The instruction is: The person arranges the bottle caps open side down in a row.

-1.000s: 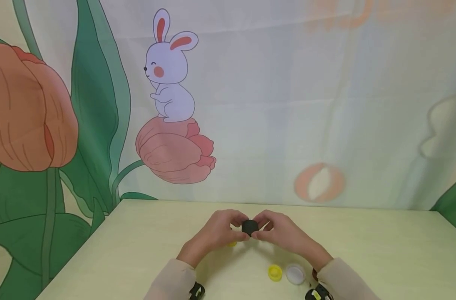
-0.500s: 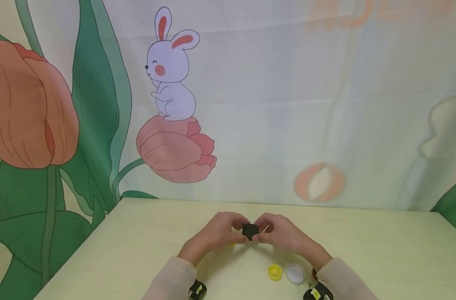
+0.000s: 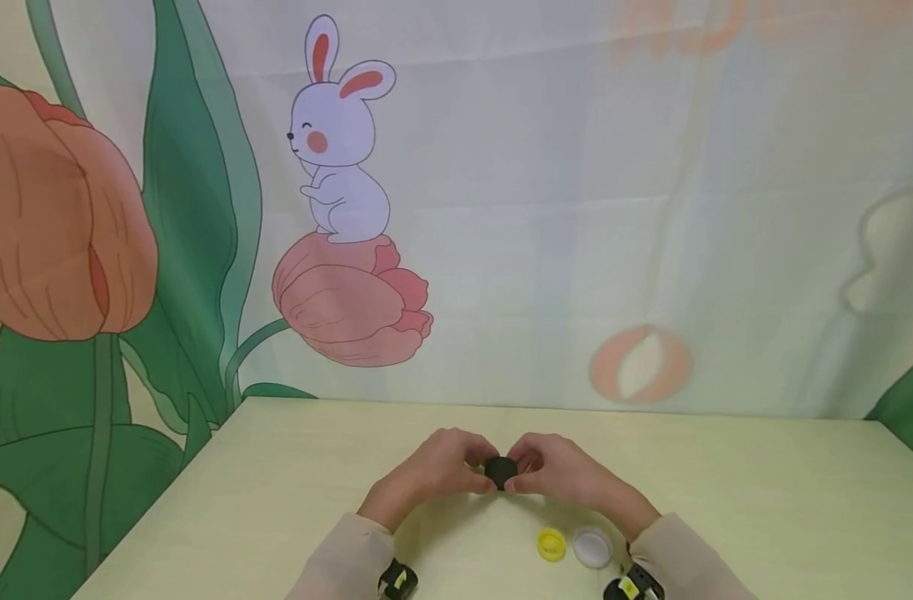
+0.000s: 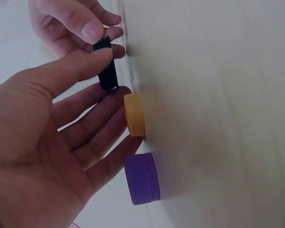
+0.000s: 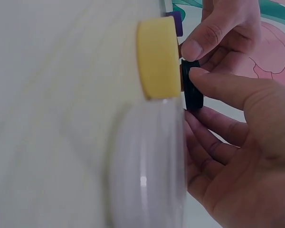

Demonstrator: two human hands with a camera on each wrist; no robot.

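Both hands meet over the table, pinching a small round black cap [image 3: 501, 473] between their thumbs and fingers. The left hand [image 3: 447, 465] holds its left edge, and the right hand [image 3: 557, 471] its right edge. In the left wrist view the black cap [image 4: 106, 66] stands edge-on. Near the left hand's lower fingers are an orange-yellow cap [image 4: 135, 115] and a purple cap [image 4: 142, 178]. Closer to the person, a yellow cap [image 3: 551, 545] and a white cap [image 3: 593, 547] lie side by side, left of the right forearm.
The pale table [image 3: 726, 500] runs back to a printed cloth [image 3: 516, 208] with a rabbit and tulips. In the right wrist view, the yellow cap [image 5: 159, 58] and the clear-white cap [image 5: 149, 166] loom large, with a purple cap [image 5: 176, 23] behind.
Both hands have come slightly down and nearer with the black cap, which now shows more of its round face. The yellow bit beside the left hand is now hidden in the head view.
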